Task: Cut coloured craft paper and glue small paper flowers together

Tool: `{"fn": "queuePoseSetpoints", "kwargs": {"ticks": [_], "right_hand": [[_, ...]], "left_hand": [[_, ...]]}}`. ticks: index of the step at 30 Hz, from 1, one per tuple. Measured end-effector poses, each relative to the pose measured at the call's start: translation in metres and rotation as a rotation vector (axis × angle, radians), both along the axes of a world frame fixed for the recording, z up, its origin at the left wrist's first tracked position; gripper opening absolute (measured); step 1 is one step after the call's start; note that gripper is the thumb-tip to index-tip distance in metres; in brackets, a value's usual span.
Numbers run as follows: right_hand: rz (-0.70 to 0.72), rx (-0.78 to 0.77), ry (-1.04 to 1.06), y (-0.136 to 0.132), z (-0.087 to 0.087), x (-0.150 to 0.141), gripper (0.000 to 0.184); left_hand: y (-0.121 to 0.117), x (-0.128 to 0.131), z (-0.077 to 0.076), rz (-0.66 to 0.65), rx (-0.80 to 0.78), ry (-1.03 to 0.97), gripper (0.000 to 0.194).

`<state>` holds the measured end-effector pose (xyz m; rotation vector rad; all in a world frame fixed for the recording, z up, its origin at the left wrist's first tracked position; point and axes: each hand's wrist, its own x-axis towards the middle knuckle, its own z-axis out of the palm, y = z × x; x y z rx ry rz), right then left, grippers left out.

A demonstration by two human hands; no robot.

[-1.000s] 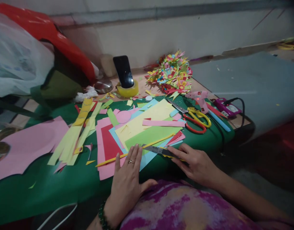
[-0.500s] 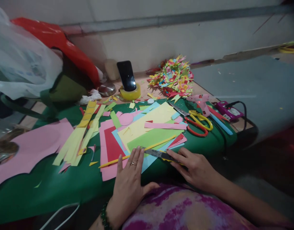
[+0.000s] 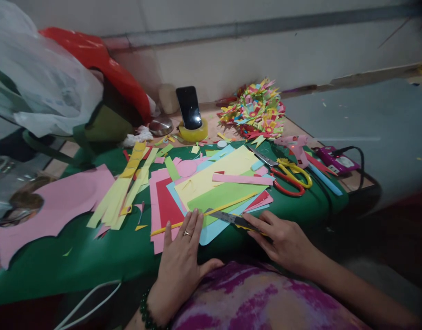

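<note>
My left hand lies flat with fingers spread, pressing on a thin yellow paper strip that crosses the stack of coloured paper. In my right hand is a utility knife, its grey blade pointing left at the strip, close to my left fingertips. Under the strip lie a green sheet, a pale yellow sheet, a light blue sheet and a red sheet. A short pink strip rests on top.
Scissors, a pink glue gun and a purple power block are at the right. A phone leans in a tape roll, beside a heap of paper flowers. Pale yellow strips and a pink cutout lie left.
The view has shifted, so the table sits further right in it. My left hand has slid slightly left along the yellow strip, and the knife blade has moved a little left too.
</note>
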<state>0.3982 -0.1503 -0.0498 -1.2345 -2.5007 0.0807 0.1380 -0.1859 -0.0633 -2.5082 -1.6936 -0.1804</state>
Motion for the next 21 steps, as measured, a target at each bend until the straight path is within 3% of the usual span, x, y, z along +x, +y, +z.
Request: {"fn": "queuePoseSetpoints", "kwargs": {"ticks": [21], "right_hand": [[0.023, 0.006, 0.03, 0.0003, -0.0011, -0.0002, 0.035]], "left_hand": [[0.0005, 0.0081, 0.0016, 0.039, -0.019, -0.008, 0.098]]}}
